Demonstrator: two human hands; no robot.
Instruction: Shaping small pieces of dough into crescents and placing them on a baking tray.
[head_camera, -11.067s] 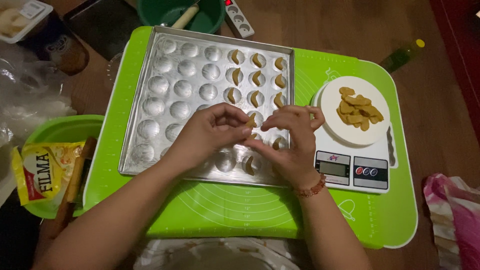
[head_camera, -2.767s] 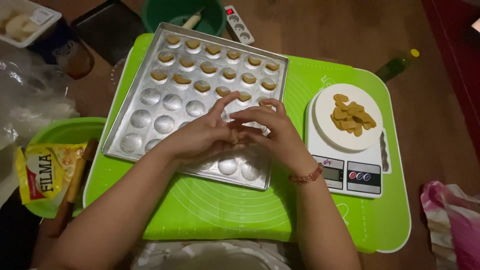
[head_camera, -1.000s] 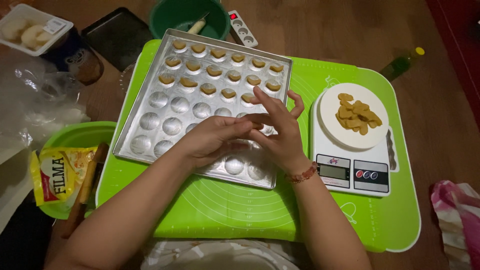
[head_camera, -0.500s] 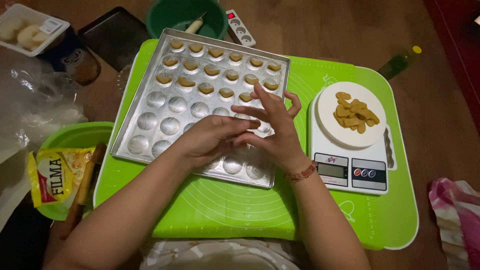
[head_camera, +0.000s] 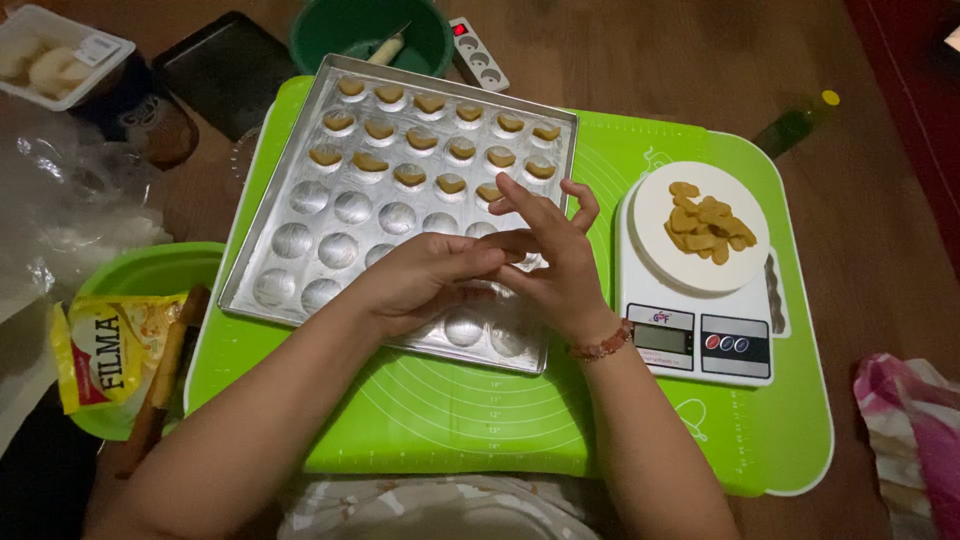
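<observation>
Both hands meet over the tray (head_camera: 300, 240), fingertips pinched together on a small piece of dough that is almost wholly hidden between them; only a sliver shows, so its shape cannot be told. The left hand (head_camera: 425, 280) lies low and flat, knuckles up, fingers curled toward the right. The right hand (head_camera: 555, 265) stands on its edge just beside it, thumb and first fingers closed on the piece while the other fingers fan upward. Neither hand is wide; both grip narrowly on the same bit of dough.

Judging from the filled cups (head_camera: 420, 140) in the top rows, each piece sits as a thin lining pressed into its hollow. To do this well, the piece probably wants even pressure from the fingertips so that it keeps one thickness, and it should go down centred in the next bare cup (head_camera: 398, 216), near the hands, without smearing the rim.

Both forearms come up from the bottom edge and converge; a bead bracelet (head_camera: 600, 345) rings the right wrist. The tray rests on a green mat (head_camera: 480, 420). To the right stands a scale (head_camera: 700, 340) bearing a white plate (head_camera: 660, 260) of dough bits (head_camera: 705, 222).
</observation>
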